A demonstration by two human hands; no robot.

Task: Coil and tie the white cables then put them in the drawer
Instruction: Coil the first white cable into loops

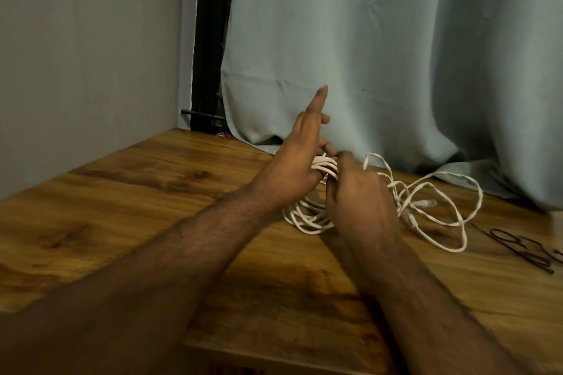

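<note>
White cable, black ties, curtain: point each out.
white cable [457, 224]: head view, on a loose loop lying on the table.
black ties [518, 248]: head view, on the wire tangle at the table's right.
curtain [380, 55]: head view, on its hanging folds.

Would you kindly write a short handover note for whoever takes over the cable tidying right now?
Left hand: holds the part-wound white coil with the lower fingers, index finger straight.
Right hand: curled round the same coil's top.
Loose cable with plug ends sprawls on the wooden table to the right; black ties lie near the right edge.
Done: several loops wound.
Left: finish coiling, tie, put away; no drawer in view.
</note>
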